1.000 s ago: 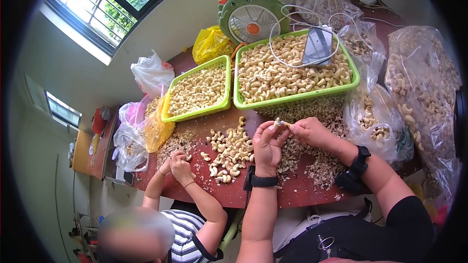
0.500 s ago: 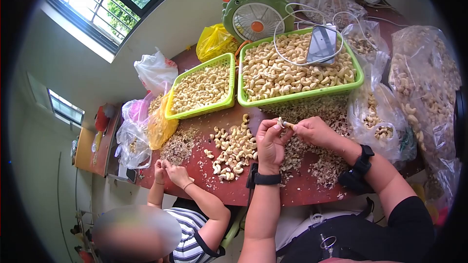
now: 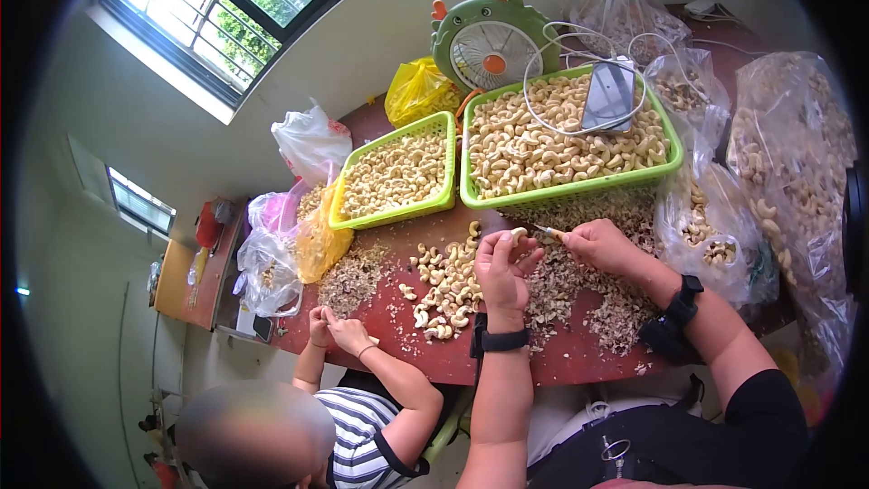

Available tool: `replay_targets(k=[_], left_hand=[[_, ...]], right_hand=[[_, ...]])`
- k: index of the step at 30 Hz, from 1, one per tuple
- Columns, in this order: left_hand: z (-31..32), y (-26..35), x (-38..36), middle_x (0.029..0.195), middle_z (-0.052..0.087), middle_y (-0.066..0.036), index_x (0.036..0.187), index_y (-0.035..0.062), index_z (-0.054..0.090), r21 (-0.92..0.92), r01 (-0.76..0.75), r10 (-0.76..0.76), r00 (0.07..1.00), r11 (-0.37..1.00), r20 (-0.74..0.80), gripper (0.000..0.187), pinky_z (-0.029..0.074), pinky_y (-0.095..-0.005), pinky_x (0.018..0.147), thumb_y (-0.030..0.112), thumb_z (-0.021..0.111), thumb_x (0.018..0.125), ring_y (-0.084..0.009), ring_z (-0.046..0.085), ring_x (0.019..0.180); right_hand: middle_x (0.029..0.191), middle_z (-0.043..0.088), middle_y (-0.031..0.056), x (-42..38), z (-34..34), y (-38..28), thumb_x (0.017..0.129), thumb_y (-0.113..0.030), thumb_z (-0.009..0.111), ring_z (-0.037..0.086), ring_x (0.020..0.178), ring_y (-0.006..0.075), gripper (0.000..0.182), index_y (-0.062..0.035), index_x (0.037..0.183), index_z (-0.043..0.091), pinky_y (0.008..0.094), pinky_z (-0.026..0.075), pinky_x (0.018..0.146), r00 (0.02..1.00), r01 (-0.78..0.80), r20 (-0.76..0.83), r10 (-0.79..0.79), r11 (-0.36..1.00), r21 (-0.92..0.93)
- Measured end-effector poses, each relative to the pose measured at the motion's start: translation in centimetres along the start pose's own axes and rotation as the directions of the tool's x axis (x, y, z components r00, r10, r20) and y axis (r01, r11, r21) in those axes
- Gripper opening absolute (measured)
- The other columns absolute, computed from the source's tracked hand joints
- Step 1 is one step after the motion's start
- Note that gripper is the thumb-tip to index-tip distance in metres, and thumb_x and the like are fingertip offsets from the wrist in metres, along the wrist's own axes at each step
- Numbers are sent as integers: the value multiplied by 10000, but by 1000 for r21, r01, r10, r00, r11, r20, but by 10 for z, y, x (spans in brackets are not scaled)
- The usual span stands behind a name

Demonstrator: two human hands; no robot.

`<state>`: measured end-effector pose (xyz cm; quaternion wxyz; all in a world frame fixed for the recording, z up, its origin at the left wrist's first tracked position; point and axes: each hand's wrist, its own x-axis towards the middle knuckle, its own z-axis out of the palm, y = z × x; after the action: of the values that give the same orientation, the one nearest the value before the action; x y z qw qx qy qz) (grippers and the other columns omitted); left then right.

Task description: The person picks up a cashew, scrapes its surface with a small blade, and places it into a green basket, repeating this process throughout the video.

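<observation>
My left hand (image 3: 503, 279) pinches a cashew (image 3: 518, 234) between thumb and fingertips above the red table (image 3: 480, 360). To its right, my right hand (image 3: 599, 246) grips a small knife (image 3: 552, 232) with a light brown handle, its thin blade pointing at the cashew. A narrow gap appears between blade and nut. Loose cashews (image 3: 445, 282) lie in a pile just left of my left hand. Beneath both hands, flaky skin scraps (image 3: 554, 290) are spread over the tabletop.
Two green baskets, a smaller one (image 3: 451, 192) and a larger one (image 3: 579, 190), hold cashews. A phone (image 3: 610, 98) with a white cable rests on the larger. Plastic bags (image 3: 715, 240) stand right, a green fan (image 3: 496, 45) behind. Left, a co-worker's hands (image 3: 342, 330) are close together.
The knife has drawn back from the cashew, and the gap between my hands has widened. The whole view has shifted slightly. Both hands keep their hold.
</observation>
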<state>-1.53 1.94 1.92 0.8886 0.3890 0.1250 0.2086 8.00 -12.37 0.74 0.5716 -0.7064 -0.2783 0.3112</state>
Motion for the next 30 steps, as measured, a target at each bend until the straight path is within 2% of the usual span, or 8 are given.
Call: replay_targets(k=[5, 8, 11, 13, 18, 22, 26, 30], left_hand=[[35, 8, -25, 827, 543, -120, 886, -7, 463, 565, -679, 819, 573, 469, 9, 144, 495, -217, 496, 56, 554, 794, -119, 544, 624], [57, 23, -45, 858, 520, -161, 906, -27, 441, 522, -836, 862, 132, -168, 489, 160, 496, -222, 497, -18, 540, 781, -143, 539, 595], [76, 66, -27, 829, 570, -152, 871, -25, 497, 598, -732, 893, -29, -325, 449, 173, 506, -287, 592, -47, 590, 727, -201, 577, 683], [72, 102, -2, 945, 542, -146, 980, -28, 508, 842, -533, 877, 360, -85, 317, 272, 500, -264, 578, 73, 614, 751, -195, 556, 739], [8, 87, 0, 756, 598, -87, 898, -3, 587, 943, -317, 792, 599, 100, 117, 227, 462, -271, 604, 98, 646, 704, -158, 562, 656], [-13, 52, -24, 686, 615, -87, 840, -21, 602, 992, -98, 338, 939, 79, 66, 174, 458, -247, 558, 82, 621, 703, -122, 570, 601], [-13, 17, -28, 668, 600, -138, 821, 5, 601, 977, -75, 25, 996, -202, 82, 193, 464, -325, 589, 126, 610, 671, -262, 587, 599], [-4, 20, -19, 651, 592, -108, 854, -12, 589, 1000, -23, 46, 999, -9, 24, 195, 464, -290, 543, 87, 595, 686, -189, 585, 587]], right_hand=[[477, 468, -9, 1, -2, -3, 823, -293, 505, 416, 426, 58, 354, -21, 602, 550, 229, 344, 406, 998, 39, -38, -42, 996, -81], [455, 448, -8, 1, -2, -3, 823, -294, 500, 391, 417, 62, 372, -14, 581, 535, 241, 330, 401, 995, 79, -53, -86, 989, -124], [455, 448, -4, 0, -2, -5, 819, -291, 502, 389, 417, 65, 368, -9, 585, 531, 247, 333, 404, 990, 110, -75, -123, 981, -159], [452, 445, 4, -2, -1, -4, 814, -285, 501, 395, 421, 70, 359, -6, 591, 530, 251, 336, 409, 985, 137, -86, -151, 980, -146], [477, 470, 52, -3, -5, -11, 810, -288, 498, 415, 442, 96, 351, 10, 631, 550, 277, 354, 431, 974, 179, -101, -205, 960, -217], [493, 482, 61, 0, 0, -5, 809, -308, 499, 422, 447, 106, 360, 5, 645, 564, 289, 357, 439, 973, 211, -33, -226, 943, -256], [496, 483, 70, 2, 0, -3, 811, -317, 496, 414, 456, 106, 366, 10, 662, 567, 287, 359, 449, 975, 201, -27, -220, 930, -309], [492, 478, 78, -2, -1, -5, 809, -316, 498, 411, 451, 111, 364, 9, 660, 566, 288, 358, 446, 978, 184, -51, -204, 946, -267]])
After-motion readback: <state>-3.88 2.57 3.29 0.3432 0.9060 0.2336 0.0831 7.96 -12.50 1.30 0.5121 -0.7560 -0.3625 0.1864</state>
